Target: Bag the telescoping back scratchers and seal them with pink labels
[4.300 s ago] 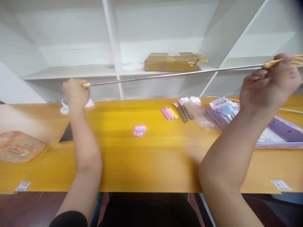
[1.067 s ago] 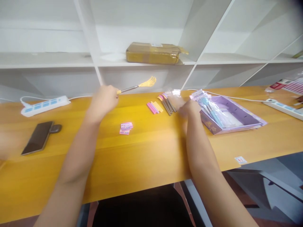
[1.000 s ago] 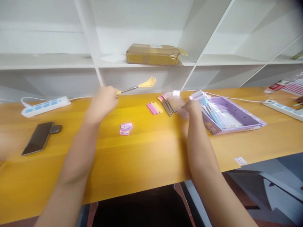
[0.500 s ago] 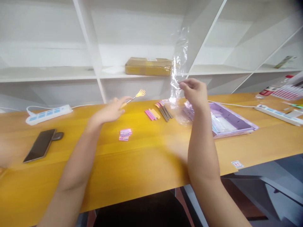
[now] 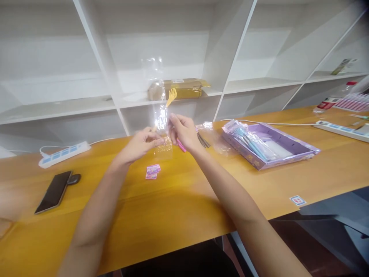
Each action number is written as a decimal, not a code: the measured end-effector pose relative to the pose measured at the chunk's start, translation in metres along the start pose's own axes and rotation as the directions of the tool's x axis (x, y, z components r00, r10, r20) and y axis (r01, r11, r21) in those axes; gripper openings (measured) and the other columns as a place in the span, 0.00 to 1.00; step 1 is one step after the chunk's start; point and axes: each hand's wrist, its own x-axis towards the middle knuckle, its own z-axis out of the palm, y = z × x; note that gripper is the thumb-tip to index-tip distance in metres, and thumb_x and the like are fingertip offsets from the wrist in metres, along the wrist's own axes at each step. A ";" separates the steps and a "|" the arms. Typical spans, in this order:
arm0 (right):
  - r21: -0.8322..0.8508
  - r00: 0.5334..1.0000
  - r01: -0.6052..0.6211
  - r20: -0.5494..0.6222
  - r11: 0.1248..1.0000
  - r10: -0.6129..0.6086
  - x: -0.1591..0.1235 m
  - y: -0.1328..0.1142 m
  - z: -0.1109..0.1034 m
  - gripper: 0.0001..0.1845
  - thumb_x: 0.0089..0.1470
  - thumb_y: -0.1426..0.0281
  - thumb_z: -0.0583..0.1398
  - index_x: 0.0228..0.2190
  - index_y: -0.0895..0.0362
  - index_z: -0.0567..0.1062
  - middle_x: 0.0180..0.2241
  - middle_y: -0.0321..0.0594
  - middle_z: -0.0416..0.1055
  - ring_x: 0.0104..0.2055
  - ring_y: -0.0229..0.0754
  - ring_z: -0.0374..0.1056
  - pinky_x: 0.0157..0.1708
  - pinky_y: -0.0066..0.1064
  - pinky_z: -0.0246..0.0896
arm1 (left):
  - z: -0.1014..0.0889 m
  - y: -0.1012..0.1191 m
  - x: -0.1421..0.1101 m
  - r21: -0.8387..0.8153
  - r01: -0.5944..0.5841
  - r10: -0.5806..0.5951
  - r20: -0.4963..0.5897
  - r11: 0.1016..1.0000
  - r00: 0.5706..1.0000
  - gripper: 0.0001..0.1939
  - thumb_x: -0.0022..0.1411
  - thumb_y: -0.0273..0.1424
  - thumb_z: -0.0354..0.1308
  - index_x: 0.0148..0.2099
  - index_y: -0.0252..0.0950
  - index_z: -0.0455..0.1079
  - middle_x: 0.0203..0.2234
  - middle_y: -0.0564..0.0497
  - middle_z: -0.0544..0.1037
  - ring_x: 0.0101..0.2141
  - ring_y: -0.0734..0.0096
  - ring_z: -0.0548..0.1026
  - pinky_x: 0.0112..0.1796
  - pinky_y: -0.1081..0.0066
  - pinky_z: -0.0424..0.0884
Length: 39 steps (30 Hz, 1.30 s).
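Observation:
My left hand [image 5: 141, 145] is closed around the handle of a small back scratcher [image 5: 172, 96] with a yellow hand-shaped head and a thin metal stem. Close beside it, my right hand [image 5: 183, 132] pinches a long clear plastic bag [image 5: 159, 109] that hangs upright above the table. The scratcher's head shows at the bag's right edge; whether it is inside or behind the film I cannot tell. Below both hands lie small pink-and-purple printed cards [image 5: 152, 171]. A few pink sticks [image 5: 181, 145] and dark metal rods [image 5: 204, 140] lie partly hidden behind my right hand.
To the right, a purple box tray [image 5: 288, 157] holds bagged blue items [image 5: 250, 142]. A power strip [image 5: 65, 154] and a phone [image 5: 54, 192] lie on the left. A cardboard box [image 5: 184, 89] sits on the white shelf. Another power strip [image 5: 343, 130] and a bottle [image 5: 331, 100] are far right.
My right hand has moved left with the clear bag, up to my left hand. The back scratcher has tilted more upright and now meets the bag.

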 end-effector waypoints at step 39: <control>-0.718 0.884 0.465 0.340 0.519 -0.321 -0.045 -0.070 -0.022 0.28 0.80 0.50 0.54 0.31 0.52 0.77 0.29 0.39 0.69 0.31 0.44 0.66 0.34 0.38 0.56 | -0.015 0.041 -0.032 -0.462 -0.355 -0.023 -0.635 0.813 0.772 0.19 0.63 0.47 0.79 0.41 0.37 0.85 0.43 0.44 0.88 0.49 0.58 0.87 0.46 0.67 0.87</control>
